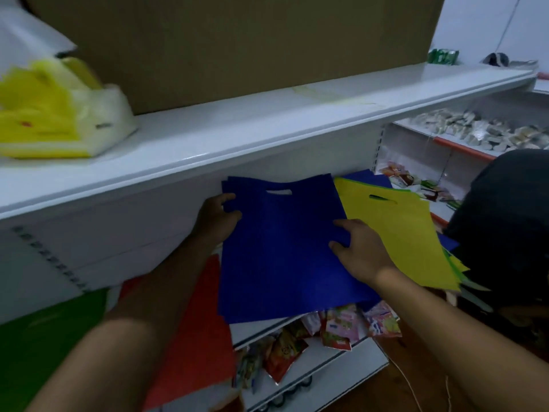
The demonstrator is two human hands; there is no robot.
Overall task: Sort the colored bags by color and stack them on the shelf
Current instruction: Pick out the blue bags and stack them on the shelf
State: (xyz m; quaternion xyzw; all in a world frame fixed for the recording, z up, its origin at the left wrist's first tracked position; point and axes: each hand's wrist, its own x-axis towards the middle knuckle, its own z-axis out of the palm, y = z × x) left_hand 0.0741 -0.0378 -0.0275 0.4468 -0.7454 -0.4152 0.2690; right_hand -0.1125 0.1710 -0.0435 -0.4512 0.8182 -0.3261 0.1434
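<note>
A stack of blue bags (279, 251) lies flat on the middle shelf under the white upper shelf (237, 138). My left hand (218, 217) grips the stack's left edge near the top. My right hand (361, 248) pinches its right edge. Beside it on the right lies a pile of yellow bags (404, 233) with green and blue edges showing underneath. To the left of the blue stack lie red bags (202, 322), and green bags (44, 337) are at the far left.
A large cardboard box (237, 46) and a bundle of yellow plastic bags (53, 114) stand on the upper shelf. Snack packets (341, 325) fill the lower shelf. A person in a dark cap (502, 227) is close on the right.
</note>
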